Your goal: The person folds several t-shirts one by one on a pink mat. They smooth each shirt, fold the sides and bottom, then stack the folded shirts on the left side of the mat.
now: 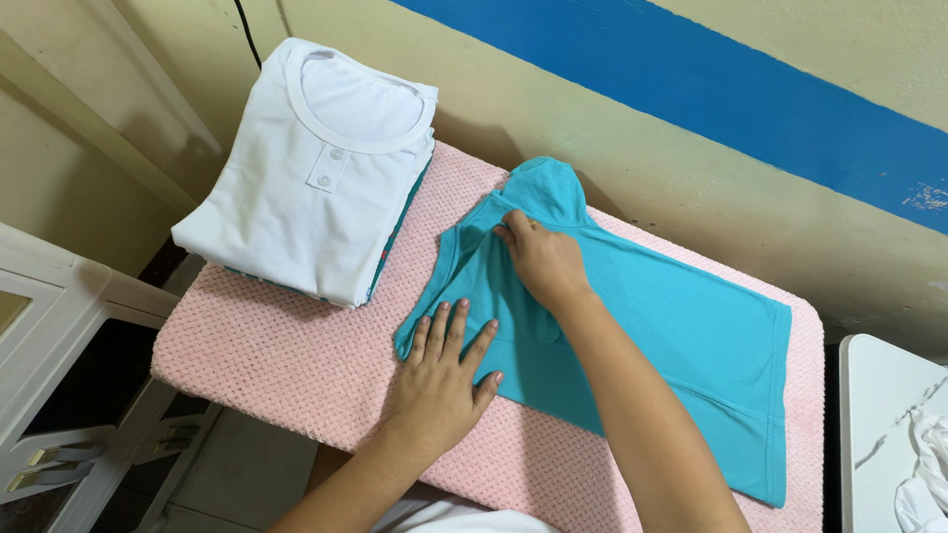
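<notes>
A turquoise shirt [681,336] lies spread on a pink textured cloth [296,365] that covers a narrow board. My left hand [444,370] lies flat, fingers apart, on the shirt's near left edge and the pink cloth. My right hand [541,259] rests on the shirt's upper left part, near its collar and sleeve, with fingertips pinching a fold of the fabric.
A stack of folded clothes topped by a white buttoned shirt [316,168] sits at the board's far left end. A wall with a blue stripe [691,89] runs behind. White furniture [59,326] stands at left, and a white surface [889,434] with white cloth at right.
</notes>
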